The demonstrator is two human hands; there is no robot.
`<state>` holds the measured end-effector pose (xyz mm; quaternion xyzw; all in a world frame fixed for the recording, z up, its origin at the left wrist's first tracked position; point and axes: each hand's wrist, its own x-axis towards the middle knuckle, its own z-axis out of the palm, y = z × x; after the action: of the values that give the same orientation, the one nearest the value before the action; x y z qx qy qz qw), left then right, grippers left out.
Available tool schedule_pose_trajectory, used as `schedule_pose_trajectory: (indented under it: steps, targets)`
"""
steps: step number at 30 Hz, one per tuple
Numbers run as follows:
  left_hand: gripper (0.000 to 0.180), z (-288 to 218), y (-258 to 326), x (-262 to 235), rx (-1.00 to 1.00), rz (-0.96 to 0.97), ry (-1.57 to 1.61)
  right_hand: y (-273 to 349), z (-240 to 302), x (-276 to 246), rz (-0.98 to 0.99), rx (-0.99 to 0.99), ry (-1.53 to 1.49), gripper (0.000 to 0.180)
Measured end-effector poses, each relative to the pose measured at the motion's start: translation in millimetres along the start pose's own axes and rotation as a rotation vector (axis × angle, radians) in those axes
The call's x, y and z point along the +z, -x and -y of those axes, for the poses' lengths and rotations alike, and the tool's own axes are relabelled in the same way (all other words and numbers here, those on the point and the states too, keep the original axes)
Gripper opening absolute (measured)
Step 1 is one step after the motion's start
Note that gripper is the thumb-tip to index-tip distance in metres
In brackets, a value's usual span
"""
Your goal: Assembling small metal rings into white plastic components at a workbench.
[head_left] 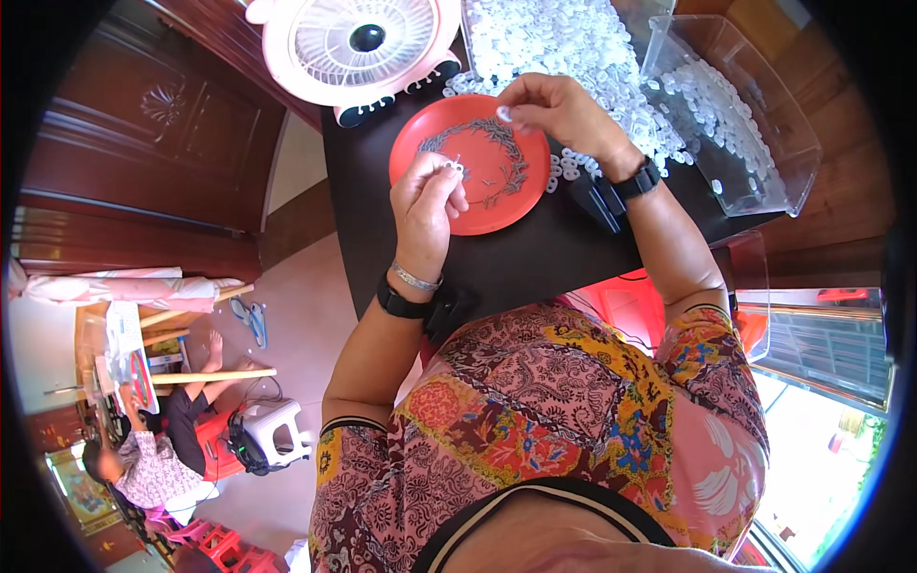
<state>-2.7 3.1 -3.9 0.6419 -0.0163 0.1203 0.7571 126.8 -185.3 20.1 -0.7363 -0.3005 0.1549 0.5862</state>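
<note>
Left hand (pixel 427 196) is pinched shut on a small white ring piece (pixel 453 166) over the red plate (pixel 468 164); right hand (pixel 559 113) pinches another white ring (pixel 503 114) at the plate's far edge. The plate holds a thin arc of little metal bits (pixel 487 134) (springs or clips, can't tell). Looks like mid-batch to me: a big loose heap of white rings (pixel 554 43) sits behind on the dark table (pixel 535 258), and the clear bin (pixel 755 115) to the right is only partly filled. Pink fan (pixel 353 48) beyond.
</note>
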Motion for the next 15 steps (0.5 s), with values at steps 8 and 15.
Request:
schedule_pose_trajectory:
  steps: [8,15]
  targets:
    - [0.017,-1,1,1,-0.010,0.039,-0.009,9,4,37,0.253,0.003,-0.445,0.017]
    - [0.018,0,1,0,0.006,0.053,0.072,9,-2,43,0.276,-0.103,-0.333,0.017]
